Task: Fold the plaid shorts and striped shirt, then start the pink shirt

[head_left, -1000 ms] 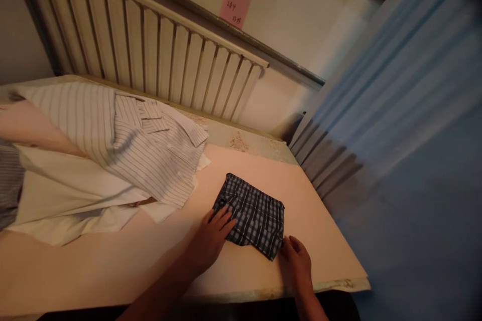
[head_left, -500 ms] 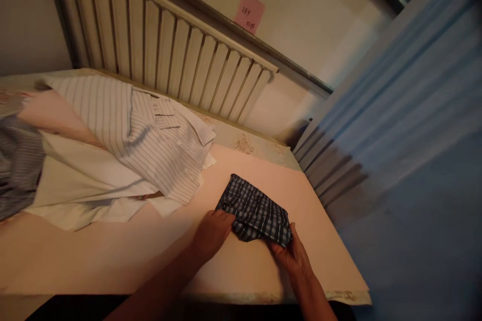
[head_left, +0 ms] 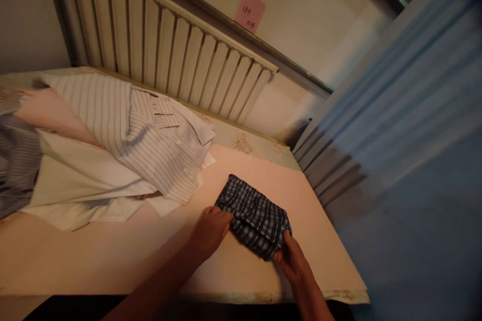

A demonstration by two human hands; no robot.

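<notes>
A dark blue checked cloth garment point(head_left: 252, 213), folded into a compact rectangle, lies on the pink sheet covering the table point(head_left: 150, 261). Its exact kind cannot be told in this folded state. My left hand point(head_left: 211, 228) is closed on its near left corner, fingertips tucked at the edge. At the right end, my right hand point(head_left: 292, 257) grips the near corner, the thumb on top and the fingers partly hidden beneath. A flap along the near side hangs toward me between the two hands.
To the left lies a heap with a striped shirt point(head_left: 158, 140), a white cloth point(head_left: 79, 175) and a grey striped garment point(head_left: 17, 160). A radiator point(head_left: 165, 35) runs along the wall behind. A blue curtain point(head_left: 406, 135) hangs along the right side.
The near flap of the checked garment has come down further toward me, so the folded piece looks wider. My right hand has shifted slightly down.
</notes>
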